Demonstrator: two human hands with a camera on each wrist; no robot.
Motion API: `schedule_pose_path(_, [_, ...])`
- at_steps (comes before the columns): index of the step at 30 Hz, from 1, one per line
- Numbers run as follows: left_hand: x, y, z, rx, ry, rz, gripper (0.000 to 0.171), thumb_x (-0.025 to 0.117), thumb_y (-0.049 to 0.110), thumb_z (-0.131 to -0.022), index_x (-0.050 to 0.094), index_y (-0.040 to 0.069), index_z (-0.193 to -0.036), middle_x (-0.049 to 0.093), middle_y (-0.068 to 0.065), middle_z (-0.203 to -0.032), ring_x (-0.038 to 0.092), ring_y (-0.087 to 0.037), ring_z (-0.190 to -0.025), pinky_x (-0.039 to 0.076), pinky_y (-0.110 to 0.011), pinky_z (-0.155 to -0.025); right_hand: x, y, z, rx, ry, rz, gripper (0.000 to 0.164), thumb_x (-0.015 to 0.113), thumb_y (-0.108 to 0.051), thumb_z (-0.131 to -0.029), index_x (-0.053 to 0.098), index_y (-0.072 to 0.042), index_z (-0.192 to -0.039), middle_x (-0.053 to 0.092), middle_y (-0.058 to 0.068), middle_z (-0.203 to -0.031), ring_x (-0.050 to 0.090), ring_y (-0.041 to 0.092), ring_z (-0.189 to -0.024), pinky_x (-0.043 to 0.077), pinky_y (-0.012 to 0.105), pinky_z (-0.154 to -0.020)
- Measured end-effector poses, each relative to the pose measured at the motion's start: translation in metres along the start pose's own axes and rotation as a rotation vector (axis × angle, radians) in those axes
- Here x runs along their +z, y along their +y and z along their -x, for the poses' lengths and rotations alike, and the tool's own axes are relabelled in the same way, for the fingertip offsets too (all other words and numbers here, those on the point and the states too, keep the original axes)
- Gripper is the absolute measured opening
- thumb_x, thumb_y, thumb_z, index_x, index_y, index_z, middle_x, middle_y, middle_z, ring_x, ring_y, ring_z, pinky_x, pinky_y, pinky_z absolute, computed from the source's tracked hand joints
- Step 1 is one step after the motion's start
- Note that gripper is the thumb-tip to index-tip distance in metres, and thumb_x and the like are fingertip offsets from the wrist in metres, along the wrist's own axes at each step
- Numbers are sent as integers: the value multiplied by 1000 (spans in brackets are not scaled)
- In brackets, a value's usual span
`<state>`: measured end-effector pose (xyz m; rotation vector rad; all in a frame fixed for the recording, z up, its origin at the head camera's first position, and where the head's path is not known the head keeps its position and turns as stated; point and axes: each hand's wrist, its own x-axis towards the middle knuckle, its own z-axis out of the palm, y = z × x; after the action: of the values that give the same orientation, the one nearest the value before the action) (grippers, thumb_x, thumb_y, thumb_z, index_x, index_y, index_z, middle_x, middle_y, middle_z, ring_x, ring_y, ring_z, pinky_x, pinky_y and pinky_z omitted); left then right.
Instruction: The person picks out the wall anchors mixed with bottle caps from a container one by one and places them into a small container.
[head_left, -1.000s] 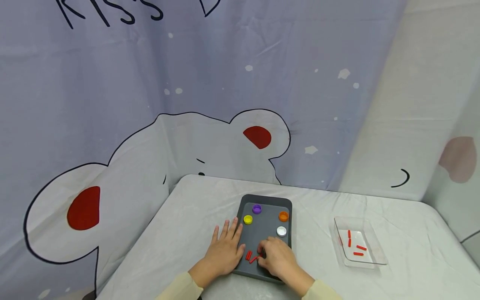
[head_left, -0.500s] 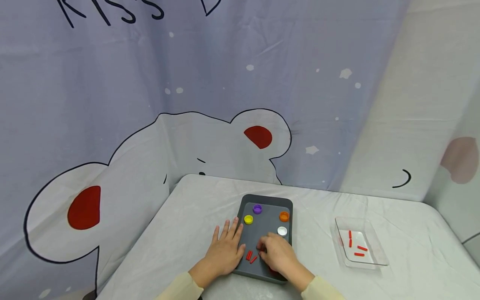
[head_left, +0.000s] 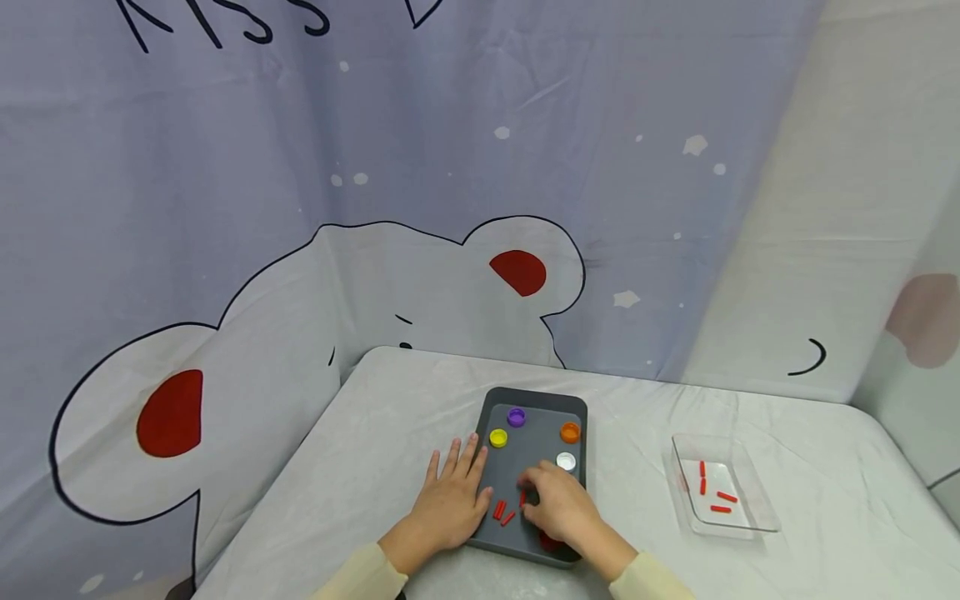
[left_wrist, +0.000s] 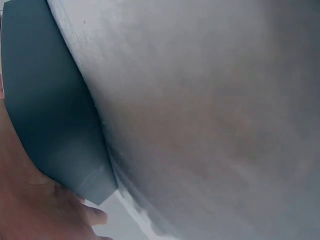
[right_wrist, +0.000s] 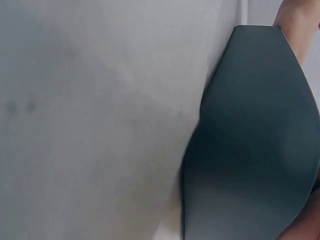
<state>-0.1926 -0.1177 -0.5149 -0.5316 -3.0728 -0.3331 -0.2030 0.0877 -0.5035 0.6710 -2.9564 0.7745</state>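
The flat left hand [head_left: 447,504] is laid over the eight o'clock edge of the grey tray [head_left: 536,397], presumably for steadiness, while a red stick [head_left: 522,498] is pinched by the right hand [head_left: 561,502] below centre, towards six; loose sticks [head_left: 499,510] are set at seven, more sticks [head_left: 727,497] penned, likely against rolling, in a clear box [head_left: 754,498] at three

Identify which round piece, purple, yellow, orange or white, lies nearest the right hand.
The white piece, just beyond the right hand; the orange piece, purple piece and yellow piece lie farther.
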Motion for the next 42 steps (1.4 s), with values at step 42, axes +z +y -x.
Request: schedule_pose_path(42, [-2, 2, 1, -4, -12, 0, 63, 45, 40, -107, 33, 6, -159, 17, -13, -169, 15, -41, -154, 10, -65, -119, -40, 27, 18, 40, 230, -231, 14, 84, -12, -79, 78, -14, -92, 56, -10, -75, 49, 1, -67, 44, 21, -62])
